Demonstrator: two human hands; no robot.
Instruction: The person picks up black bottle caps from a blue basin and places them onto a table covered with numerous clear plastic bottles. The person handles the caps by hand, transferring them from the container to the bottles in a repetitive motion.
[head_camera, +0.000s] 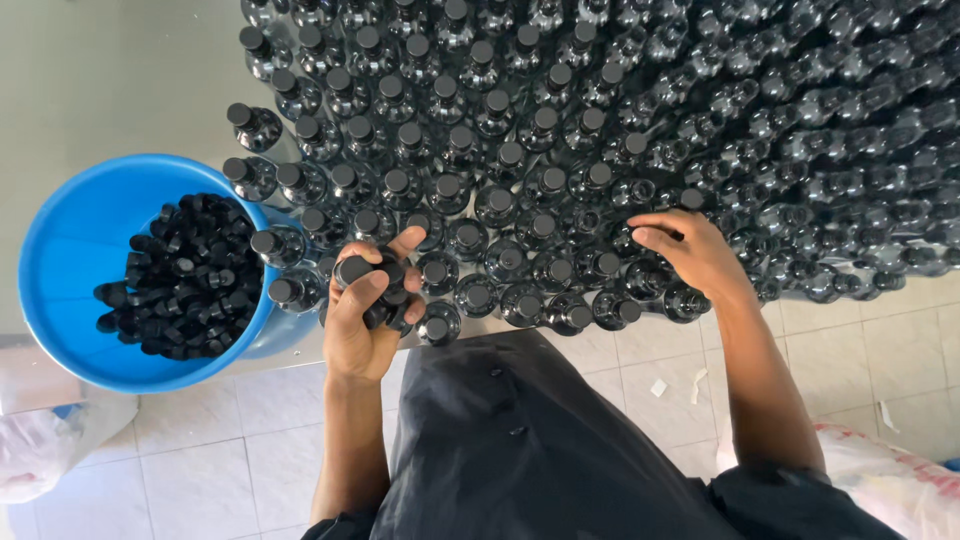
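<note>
Caps (375, 290), small and black, fill the left hand (365, 310), which is cupped palm-up at the near edge of the worktop (120, 80); its fingers curl round the handful and the thumb presses one cap against the forefinger, so this grip is closed on caps. More loose caps lie heaped in a blue bowl (70, 240) just to the left of that hand, sitting at the worktop's near left corner. Bottles (520, 150), dark and clear-sided, stand upright in tight rows over most of the worktop, from beside the bowl out to the far right; those on the left and in the middle wear black caps, while many toward the right are too blurred to tell. The right hand (690, 250) rests palm-down on the bottle tops in the front rows, fingers spread and slightly bent, touching bottles near the edge; whether it pinches anything underneath cannot be told. Below the worktop edge, a dark garment (520, 440) covers the person's front, and pale floor tiles (200, 460) show on either side.
</note>
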